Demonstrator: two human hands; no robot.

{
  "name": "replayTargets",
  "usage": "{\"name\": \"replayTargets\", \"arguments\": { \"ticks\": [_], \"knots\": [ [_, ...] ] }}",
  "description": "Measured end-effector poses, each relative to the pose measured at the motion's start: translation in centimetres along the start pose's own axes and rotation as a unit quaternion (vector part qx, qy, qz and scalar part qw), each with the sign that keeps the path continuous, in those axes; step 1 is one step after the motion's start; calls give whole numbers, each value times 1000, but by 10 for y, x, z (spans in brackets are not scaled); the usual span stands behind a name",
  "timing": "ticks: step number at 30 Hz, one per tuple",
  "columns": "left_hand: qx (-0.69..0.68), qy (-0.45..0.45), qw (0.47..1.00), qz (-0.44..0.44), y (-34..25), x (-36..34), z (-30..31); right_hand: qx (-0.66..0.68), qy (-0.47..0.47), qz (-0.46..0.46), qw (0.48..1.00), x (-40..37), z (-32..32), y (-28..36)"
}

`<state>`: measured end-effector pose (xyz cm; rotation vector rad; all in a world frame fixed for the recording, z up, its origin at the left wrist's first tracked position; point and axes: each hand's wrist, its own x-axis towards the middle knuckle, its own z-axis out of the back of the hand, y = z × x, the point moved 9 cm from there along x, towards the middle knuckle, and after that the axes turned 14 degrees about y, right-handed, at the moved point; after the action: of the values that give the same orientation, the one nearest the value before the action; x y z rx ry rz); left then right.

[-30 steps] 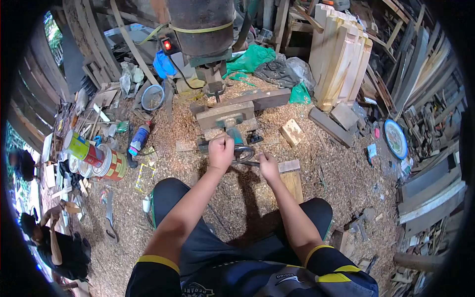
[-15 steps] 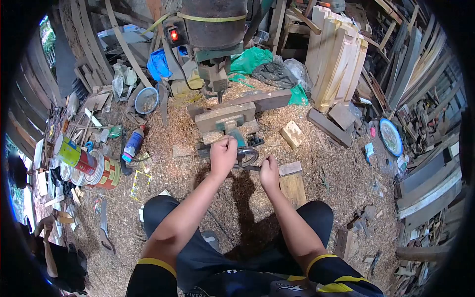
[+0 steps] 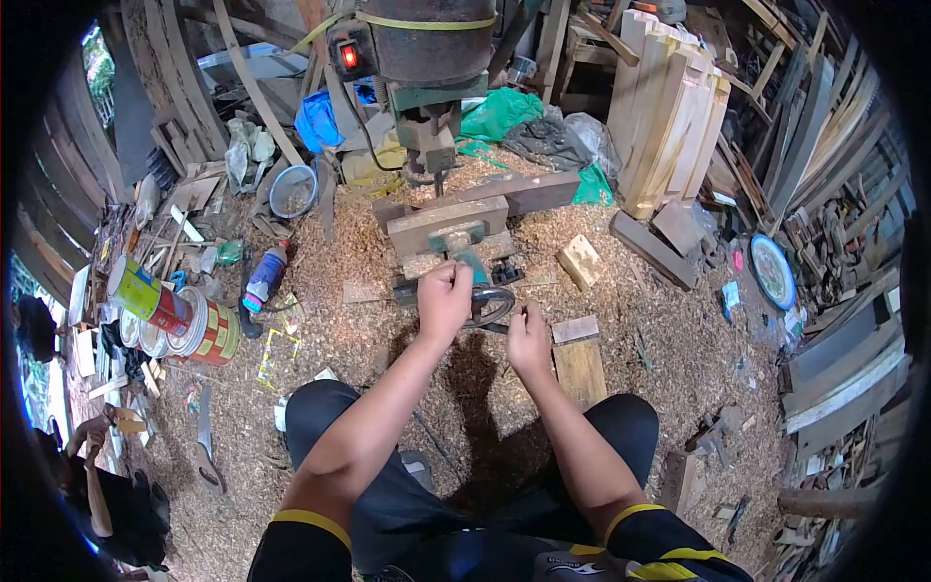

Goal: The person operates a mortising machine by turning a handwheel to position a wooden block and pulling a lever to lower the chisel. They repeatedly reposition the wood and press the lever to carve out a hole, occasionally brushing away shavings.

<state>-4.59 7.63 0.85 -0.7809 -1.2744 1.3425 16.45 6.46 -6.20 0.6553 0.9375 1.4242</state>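
Note:
My left hand (image 3: 445, 303) is closed in a fist at the left side of a dark handwheel (image 3: 495, 306); what its fingers hold is hidden. Just right of the wheel, my right hand (image 3: 529, 339) is closed round the end of a dark lever (image 3: 495, 328). Beyond the hands, a wooden workpiece (image 3: 446, 225) lies on edge in a metal vise (image 3: 470, 264). A longer board (image 3: 533, 194) stands behind it. Above hangs the drilling machine (image 3: 427, 48), its bit (image 3: 439, 184) pointing down behind the workpiece, and its switch (image 3: 349, 56) glows red.
Wood shavings cover the floor (image 3: 388, 378). A small wood block (image 3: 580, 262) and a dark beam (image 3: 653, 250) lie to the right, near stacked pale timber (image 3: 669, 116). Paint buckets (image 3: 208, 330), a bottle (image 3: 264, 279) and a handsaw (image 3: 206, 436) are left. Another person (image 3: 107, 485) works at lower left.
The whole view has shifted slightly, so things sit a little further right. Both hands keep nearly the same place and closed pose at the handwheel and lever.

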Motion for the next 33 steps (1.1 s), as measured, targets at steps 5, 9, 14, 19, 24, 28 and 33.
{"name": "replayTargets", "arguments": {
  "ticks": [5, 9, 14, 19, 24, 28, 33],
  "knots": [
    [6, 8, 1000, -5, -5, -1, 1, 33, -18, 4, 999, 14, -2, -30],
    [-9, 9, 1000, -2, -7, 0, 0, -39, 0, 9, 999, -4, -2, 10],
    [4, 6, 1000, -5, -4, 1, 1, -20, 25, -9, 999, -1, -4, 7],
    [-7, 0, 1000, 8, -2, -1, 0, -31, 17, 17, 999, -2, -3, 9],
    [-10, 8, 1000, 18, -1, -1, 1, -9, -30, 37, 999, 6, 1, -6],
    [-2, 4, 1000, 8, -4, -1, 2, -50, 13, 16, 999, -5, 2, 20],
    [11, 10, 1000, 17, -10, -1, 3, -70, 17, 38, 997, -5, -3, 23]
  ]
}}
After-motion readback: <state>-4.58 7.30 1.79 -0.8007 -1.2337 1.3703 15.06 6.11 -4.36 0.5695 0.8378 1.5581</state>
